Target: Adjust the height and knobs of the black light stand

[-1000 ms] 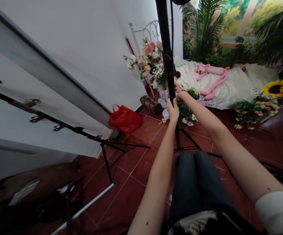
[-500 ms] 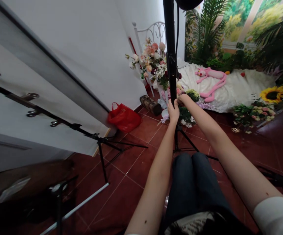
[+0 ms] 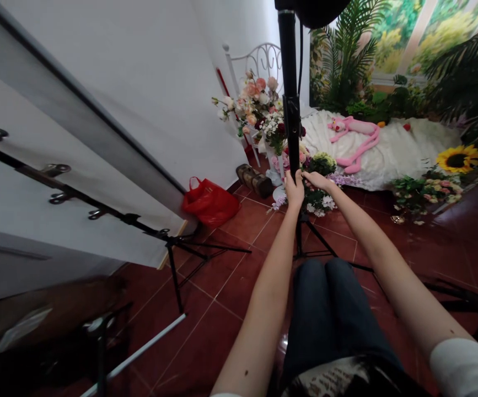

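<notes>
My left hand (image 3: pixel 293 191) is clamping the upright black metal light-stand pole (image 3: pixel 289 71), its long axis pointing straight up, while my right hand (image 3: pixel 315 180) is lying open just beside it.

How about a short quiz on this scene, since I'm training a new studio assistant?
1. True or false: the left hand and the right hand are both at the black stand pole.
2. Which lies on the tiled floor left of the pole: A, a red plastic bag; B, a blue bucket; C, a green towel?
3. What lies on the white cloth?

Key: 1 true; 2 A; 3 a pink plush panther.
</notes>
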